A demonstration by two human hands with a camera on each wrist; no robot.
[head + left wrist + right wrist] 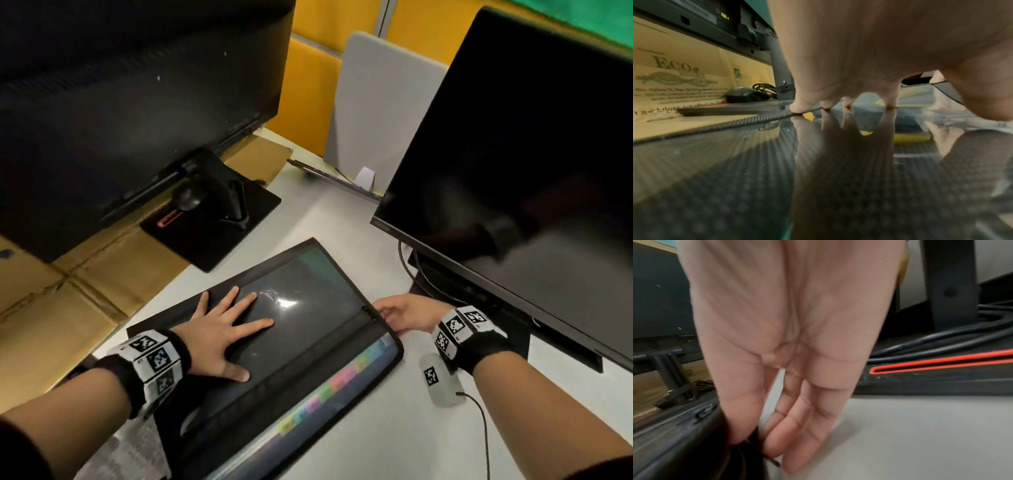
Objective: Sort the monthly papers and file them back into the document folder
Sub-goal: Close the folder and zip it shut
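While our spread left hand (219, 337) pins the slick, floppy document folder (308, 346), our right hand (404, 313) pinches its zipper corner (371, 317), best grip.

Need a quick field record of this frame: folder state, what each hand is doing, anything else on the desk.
folder: black document folder lying flat on the white desk, coloured tabs showing along its near edge
left hand: left hand flat on the cover, fingers spread, pressing down
right hand: right hand at the folder's right corner by the zipper pull, thumb and fingers pinching the edge
papers: printed sheet under the left forearm
other: two dark monitors, cardboard
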